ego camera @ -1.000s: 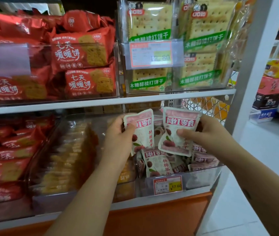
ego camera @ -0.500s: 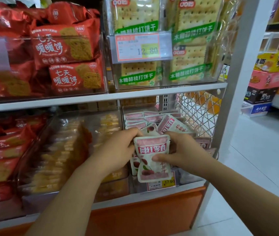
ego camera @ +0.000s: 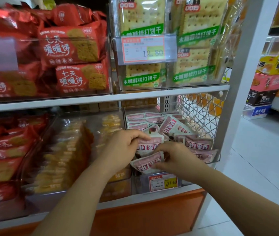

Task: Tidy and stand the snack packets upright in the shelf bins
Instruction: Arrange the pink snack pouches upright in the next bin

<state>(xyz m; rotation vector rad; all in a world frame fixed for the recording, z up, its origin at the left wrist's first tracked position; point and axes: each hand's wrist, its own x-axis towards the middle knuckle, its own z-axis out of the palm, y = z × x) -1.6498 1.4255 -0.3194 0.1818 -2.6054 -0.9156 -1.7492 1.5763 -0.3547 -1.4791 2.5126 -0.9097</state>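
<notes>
Left hand (ego camera: 125,149) pinches the top edge of the upright packet (ego camera: 148,145), front-left corner of the bin (ego camera: 138,183). Right hand (ego camera: 174,159) pinches the tilted packet (ego camera: 145,164) just below. Its long axis runs along the front edge, leftward from the right fingers, so it likely needs rotating upright.

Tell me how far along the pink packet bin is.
Done: the back rows stand upright. In hand: the left hand holds one front packet, the right hand pinches a tilted packet below it. Remaining: the slanted packet and the jumbled ones at right.
</notes>
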